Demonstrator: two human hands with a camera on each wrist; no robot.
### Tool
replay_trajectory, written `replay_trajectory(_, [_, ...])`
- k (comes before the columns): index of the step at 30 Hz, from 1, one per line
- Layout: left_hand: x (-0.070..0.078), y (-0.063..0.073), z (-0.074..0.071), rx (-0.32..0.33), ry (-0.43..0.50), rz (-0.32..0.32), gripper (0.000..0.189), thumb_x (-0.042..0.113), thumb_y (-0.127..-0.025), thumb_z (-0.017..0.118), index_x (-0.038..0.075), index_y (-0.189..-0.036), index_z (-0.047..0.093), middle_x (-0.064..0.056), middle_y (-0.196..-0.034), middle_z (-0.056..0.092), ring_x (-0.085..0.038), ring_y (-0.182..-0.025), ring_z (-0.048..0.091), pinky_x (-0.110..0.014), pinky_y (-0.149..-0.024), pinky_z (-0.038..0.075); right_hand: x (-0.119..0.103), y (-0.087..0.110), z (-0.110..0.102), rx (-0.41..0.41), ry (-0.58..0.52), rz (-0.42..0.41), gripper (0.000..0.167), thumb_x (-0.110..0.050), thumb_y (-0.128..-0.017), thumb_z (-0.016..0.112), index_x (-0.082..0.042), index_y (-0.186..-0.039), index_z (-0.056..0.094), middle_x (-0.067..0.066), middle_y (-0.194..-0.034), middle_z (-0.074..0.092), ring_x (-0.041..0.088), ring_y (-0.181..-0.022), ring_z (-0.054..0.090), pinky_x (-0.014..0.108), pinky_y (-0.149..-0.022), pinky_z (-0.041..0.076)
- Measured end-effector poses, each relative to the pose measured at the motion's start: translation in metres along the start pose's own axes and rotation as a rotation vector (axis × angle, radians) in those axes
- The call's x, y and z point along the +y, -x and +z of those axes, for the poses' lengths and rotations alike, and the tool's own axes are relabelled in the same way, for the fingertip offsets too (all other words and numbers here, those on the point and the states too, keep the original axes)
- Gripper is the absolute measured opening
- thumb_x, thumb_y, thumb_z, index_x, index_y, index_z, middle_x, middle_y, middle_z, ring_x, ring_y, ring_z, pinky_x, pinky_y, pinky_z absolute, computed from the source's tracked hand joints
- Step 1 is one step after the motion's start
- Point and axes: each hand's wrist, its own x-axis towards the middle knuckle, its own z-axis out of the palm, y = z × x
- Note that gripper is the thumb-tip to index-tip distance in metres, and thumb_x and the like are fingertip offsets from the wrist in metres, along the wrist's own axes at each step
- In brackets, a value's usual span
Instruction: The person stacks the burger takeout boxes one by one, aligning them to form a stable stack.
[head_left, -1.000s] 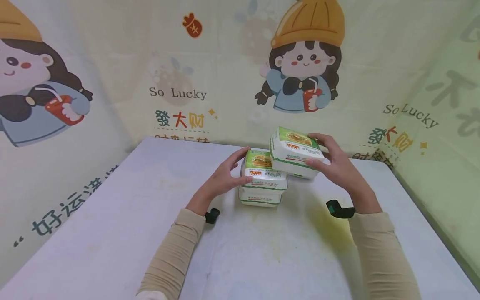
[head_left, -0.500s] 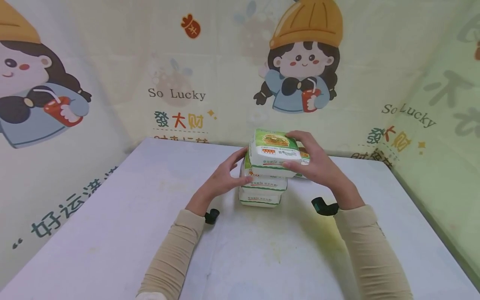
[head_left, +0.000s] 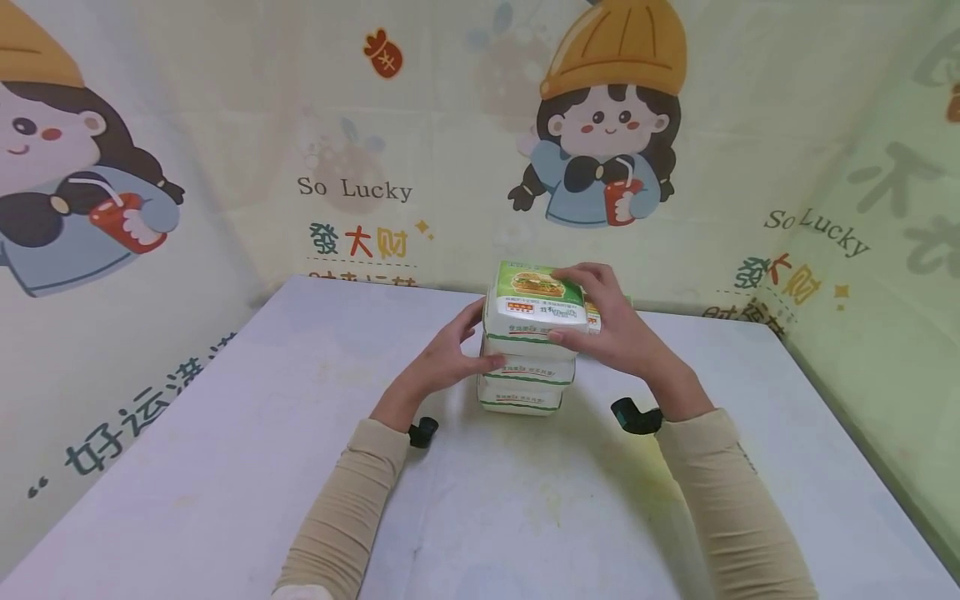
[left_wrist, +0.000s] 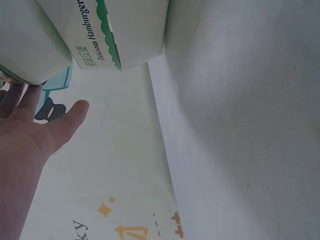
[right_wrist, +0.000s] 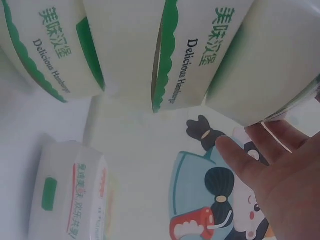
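White-and-green hamburger boxes stand in a stack at the table's back middle. In the head view my right hand grips the top box by its right side, and that box sits on the middle one. My left hand holds the middle box from the left, thumb toward its front. Under it the bottom box rests on the table. The left wrist view shows left fingertips against a box side; right fingers meet the top box in the right wrist view.
Another hamburger box stands on the table behind and right of the stack, mostly hidden by my right hand in the head view. The white table meets a printed cloth wall just behind it. Dark wrist cameras jut out beneath both wrists.
My right hand has carried the top box left and slightly down onto the stack. The box behind came into partial view. My left hand has barely moved.
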Motion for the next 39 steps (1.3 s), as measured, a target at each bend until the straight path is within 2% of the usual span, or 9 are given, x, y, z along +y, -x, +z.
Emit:
replay_trajectory(11, [0.003, 0.000, -0.001, -0.028, 0.016, 0.012, 0.092, 0.032, -0.081, 0.081, 0.032, -0.155, 0.026, 0.008, -0.158, 0.034, -0.014, -0.150, 0.026, -0.045, -0.124, 0.023, -0.003, -0.001, -0.003, -0.006, 0.025, -0.044, 0.077, -0.037, -0.082, 0.077, -0.033, -0.148, 0.038, 0.004, -0.151, 0.023, 0.028, -0.131, 0.037, 0.045, -0.094, 0.050])
replay_trajectory(16, [0.003, -0.002, -0.002, -0.035, 0.020, 0.043, 0.095, 0.027, -0.081, 0.082, 0.030, -0.156, 0.024, 0.007, -0.159, 0.032, -0.014, -0.150, 0.024, -0.048, -0.124, 0.021, -0.004, -0.001, -0.004, -0.004, 0.020, -0.037, 0.082, -0.037, -0.081, 0.077, -0.032, -0.150, 0.034, 0.003, -0.154, 0.020, 0.027, -0.132, 0.037, 0.045, -0.096, 0.051])
replay_trajectory(24, [0.011, 0.001, -0.012, 0.003, 0.031, 0.075, 0.101, 0.025, -0.081, 0.081, 0.026, -0.159, 0.016, 0.008, -0.165, 0.021, -0.009, -0.152, 0.018, -0.046, -0.125, 0.019, -0.003, 0.000, -0.006, -0.007, -0.006, -0.027, 0.088, -0.036, -0.081, 0.077, -0.029, -0.154, 0.027, 0.001, -0.159, 0.016, 0.031, -0.135, 0.034, 0.054, -0.100, 0.049])
replay_trajectory(27, [0.015, 0.002, -0.016, 0.025, 0.053, 0.099, 0.104, 0.033, -0.080, 0.082, 0.025, -0.160, 0.015, 0.009, -0.165, 0.020, -0.009, -0.153, 0.017, -0.046, -0.125, 0.019, -0.001, 0.001, -0.009, -0.013, -0.025, -0.024, 0.088, -0.035, -0.082, 0.076, -0.029, -0.154, 0.026, 0.000, -0.161, 0.014, 0.034, -0.138, 0.031, 0.060, -0.106, 0.043])
replay_trajectory(33, [0.022, 0.000, -0.019, 0.041, 0.066, 0.163, 0.117, 0.065, -0.071, 0.079, 0.023, -0.160, 0.015, 0.006, -0.166, 0.018, -0.011, -0.153, 0.016, -0.048, -0.125, 0.018, 0.010, 0.008, -0.020, 0.014, -0.046, -0.003, 0.083, -0.033, -0.085, 0.070, -0.028, -0.155, 0.025, 0.002, -0.162, 0.015, 0.034, -0.147, 0.019, 0.069, -0.112, 0.031])
replay_trajectory(36, [0.026, -0.003, -0.021, 0.040, 0.054, 0.175, 0.121, 0.074, -0.067, 0.075, 0.024, -0.160, 0.015, 0.005, -0.166, 0.018, -0.011, -0.153, 0.015, -0.047, -0.125, 0.019, 0.017, 0.012, -0.025, 0.024, -0.053, -0.006, 0.081, -0.031, -0.088, 0.065, -0.024, -0.156, 0.023, 0.005, -0.162, 0.016, 0.033, -0.148, 0.017, 0.069, -0.113, 0.028])
replay_trajectory(39, [0.031, -0.007, -0.022, 0.039, 0.042, 0.175, 0.120, 0.076, -0.067, 0.073, 0.024, -0.160, 0.016, 0.005, -0.166, 0.017, -0.011, -0.153, 0.015, -0.047, -0.125, 0.019, 0.026, 0.015, -0.027, 0.027, -0.064, -0.004, 0.076, -0.030, -0.091, 0.060, -0.024, -0.157, 0.021, 0.006, -0.162, 0.015, 0.035, -0.148, 0.017, 0.069, -0.114, 0.025])
